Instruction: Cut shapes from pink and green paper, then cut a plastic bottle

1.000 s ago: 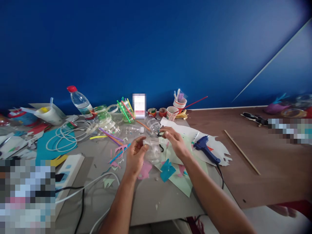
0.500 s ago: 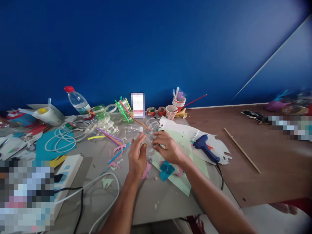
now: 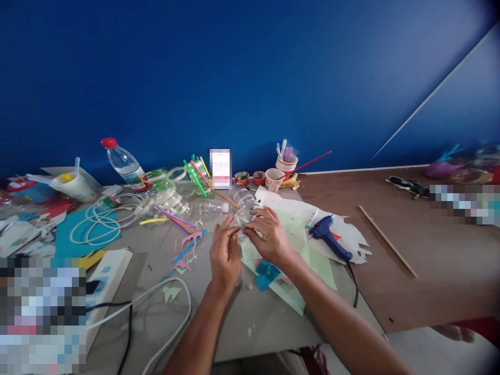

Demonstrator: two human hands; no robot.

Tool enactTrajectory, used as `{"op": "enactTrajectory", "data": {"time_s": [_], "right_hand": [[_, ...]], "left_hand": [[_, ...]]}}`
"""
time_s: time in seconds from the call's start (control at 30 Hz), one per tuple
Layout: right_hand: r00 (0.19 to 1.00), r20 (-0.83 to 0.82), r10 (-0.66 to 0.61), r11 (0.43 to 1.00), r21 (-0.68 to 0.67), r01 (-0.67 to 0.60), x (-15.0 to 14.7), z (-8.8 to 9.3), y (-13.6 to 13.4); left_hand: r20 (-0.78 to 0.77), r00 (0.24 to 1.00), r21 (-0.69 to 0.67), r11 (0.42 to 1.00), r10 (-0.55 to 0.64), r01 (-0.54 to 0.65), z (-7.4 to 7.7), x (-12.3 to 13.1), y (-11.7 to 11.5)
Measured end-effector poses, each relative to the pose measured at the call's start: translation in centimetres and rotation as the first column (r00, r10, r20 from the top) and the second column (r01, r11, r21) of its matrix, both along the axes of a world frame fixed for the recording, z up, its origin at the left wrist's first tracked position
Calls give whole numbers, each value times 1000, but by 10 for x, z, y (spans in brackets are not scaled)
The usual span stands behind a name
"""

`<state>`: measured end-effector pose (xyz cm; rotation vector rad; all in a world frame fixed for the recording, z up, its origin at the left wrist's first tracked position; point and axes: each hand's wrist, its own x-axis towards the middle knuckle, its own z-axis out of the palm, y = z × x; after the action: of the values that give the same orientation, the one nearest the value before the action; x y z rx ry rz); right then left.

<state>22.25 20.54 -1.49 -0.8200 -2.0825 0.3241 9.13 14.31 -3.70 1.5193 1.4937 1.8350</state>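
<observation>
A clear plastic bottle piece (image 3: 244, 198) with a ribbed wall lies in front of my fingertips, its near end partly hidden by them. My left hand (image 3: 225, 252) has its thumb and fingers closed at the near edge of this piece. On the other side, my right hand (image 3: 269, 234) pinches the same edge, fingers bent. The two sets of fingertips almost meet. Just left of the piece rests a clear bottle top (image 3: 213, 207) with a white neck. Below my right hand are blue tissue scraps (image 3: 267, 274) on pale green paper (image 3: 300, 291).
A blue glue gun (image 3: 331, 237) rests on cut white paper to the right, its black cord running off the near side. Farther right lies a wooden stick (image 3: 386, 240). White cables, a power strip (image 3: 111, 276) and straws (image 3: 174, 217) spread leftward. Paper cups (image 3: 274, 180) stand at the back.
My left hand has shifted slightly right, its fingers bending in toward my right hand. The pink scrap beside it is now covered. My right hand has barely moved.
</observation>
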Motion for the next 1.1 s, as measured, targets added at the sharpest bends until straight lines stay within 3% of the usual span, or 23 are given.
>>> {"op": "enactTrajectory", "data": {"time_s": [0.1,0.37,0.5,0.67,0.83,0.97,1.1], "right_hand": [[999,30,21,1000,8,-22,-1,1,-1],[990,134,34,992,115,-50,-5,1,-7],[985,160,60,989,127,-81,-3,3,-7],[959,231,165,969,145,-202,4,5,-2],[940,292,175,955,181,-234,6,7,-2],[955,270,125,972,161,-173,3,9,-4],[979,202,6,996,82,-23,4,9,-1]], "left_hand": [[47,995,8,996,89,-90,3,-3,1],[-107,972,49,978,209,-205,1,-5,5],[-95,976,17,980,198,-197,4,-8,5],[-100,990,-93,990,99,-108,7,-17,7],[-219,969,-66,989,116,-133,3,-19,11],[-369,905,-6,974,210,-228,-1,-15,9],[-474,868,48,989,147,-141,0,-4,2]]}}
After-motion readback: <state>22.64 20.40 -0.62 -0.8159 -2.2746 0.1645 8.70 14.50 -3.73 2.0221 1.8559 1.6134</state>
